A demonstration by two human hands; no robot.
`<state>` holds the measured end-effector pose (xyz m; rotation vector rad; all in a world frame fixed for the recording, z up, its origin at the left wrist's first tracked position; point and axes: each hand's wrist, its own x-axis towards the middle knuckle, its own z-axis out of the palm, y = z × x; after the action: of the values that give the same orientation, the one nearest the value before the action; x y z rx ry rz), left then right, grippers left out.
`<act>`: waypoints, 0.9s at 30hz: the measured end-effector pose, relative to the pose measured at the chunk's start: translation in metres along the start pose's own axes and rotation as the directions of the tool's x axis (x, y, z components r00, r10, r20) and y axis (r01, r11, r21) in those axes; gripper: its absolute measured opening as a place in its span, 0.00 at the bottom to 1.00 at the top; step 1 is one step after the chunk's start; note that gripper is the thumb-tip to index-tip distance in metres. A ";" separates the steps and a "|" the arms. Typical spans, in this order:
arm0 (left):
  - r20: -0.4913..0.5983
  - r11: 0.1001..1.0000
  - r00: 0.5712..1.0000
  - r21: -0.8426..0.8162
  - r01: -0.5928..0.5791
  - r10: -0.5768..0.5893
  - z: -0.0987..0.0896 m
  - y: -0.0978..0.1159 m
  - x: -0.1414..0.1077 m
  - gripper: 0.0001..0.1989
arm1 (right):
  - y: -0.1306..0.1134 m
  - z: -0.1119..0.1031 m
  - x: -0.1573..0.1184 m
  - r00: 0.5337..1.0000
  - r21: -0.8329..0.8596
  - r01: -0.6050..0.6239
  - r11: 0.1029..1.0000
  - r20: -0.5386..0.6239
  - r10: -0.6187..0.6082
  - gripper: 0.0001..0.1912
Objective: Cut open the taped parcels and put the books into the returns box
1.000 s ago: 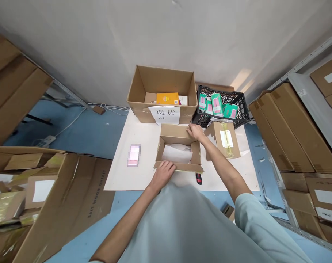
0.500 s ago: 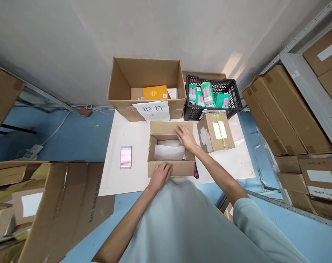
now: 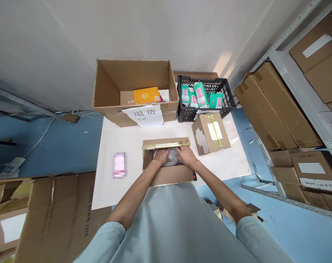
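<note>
An opened cardboard box [image 3: 171,176] stands on the white table [image 3: 105,190], its near flap folded toward my body and its far flap [image 3: 166,141] raised. My left hand [image 3: 161,156] reaches into the left part of the opening, fingertips hidden under the far flap's edge. At the right part, my right hand [image 3: 185,155] lies with its fingers spread at that flap's edge. Between the hands, pale translucent wrapping [image 3: 172,157] shows inside the box. A small black and red object [image 3: 194,175] sticks out beside the box's right side.
Behind stand a large carton [image 3: 144,73] with a yellow packet [image 3: 146,95] and a black crate [image 3: 184,115] of green boxes. A taped box [image 3: 213,133] sits at right, a blurred flat object [image 3: 119,165] at left. Shelves flank the right side.
My left hand has moved from the near flap into the opening. The far flap now tilts up over the box, and the white paper inside is replaced by translucent wrapping in view. The camera view has shifted.
</note>
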<state>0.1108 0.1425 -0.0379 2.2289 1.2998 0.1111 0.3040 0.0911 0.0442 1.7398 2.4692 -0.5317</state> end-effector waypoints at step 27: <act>0.296 0.972 0.942 -0.121 0.200 -0.157 -0.019 -0.004 -0.008 0.15 | 0.060 0.010 0.045 0.987 0.202 -0.110 0.973 -0.096 0.132 0.27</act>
<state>0.0967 0.1454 -0.0227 1.9080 1.2813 -0.1705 0.3417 0.1464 0.0089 2.0291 2.4322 -0.7091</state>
